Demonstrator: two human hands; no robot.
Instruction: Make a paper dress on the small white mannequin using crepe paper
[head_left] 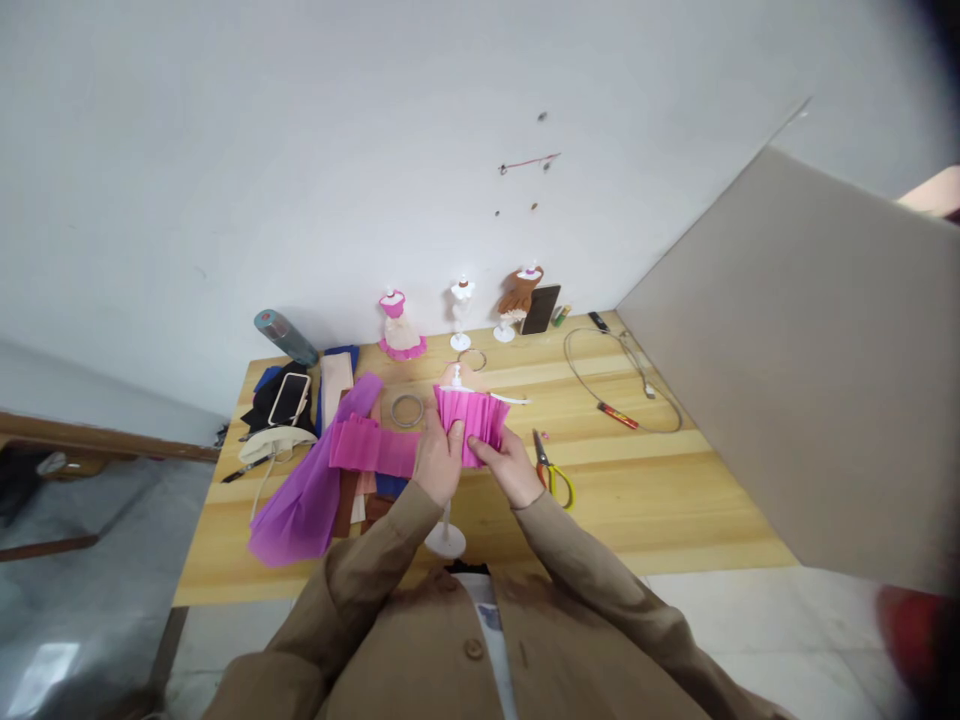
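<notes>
Pleated pink crepe paper [471,425] is gathered in front of a small white dress form [457,375], whose neck shows above it and whose round base [445,541] shows below. My left hand [439,455] is closed on the left side of the pleats, thumb on the front. From the right, my right hand [512,466] pinches the same paper with its thumb on a fold. Fingers behind the paper are hidden. A flat pink strip [375,446] runs left from my left hand over purple crepe paper [315,490].
Scissors with yellow handles [556,484] lie right of my right hand. A tape roll [407,409] is behind my left hand. Along the wall stand a pink-and-cream dressed form [399,325], a bare white form [460,312] and a brown-dressed form [517,296]. A phone [289,399] and bottle [286,337] are left.
</notes>
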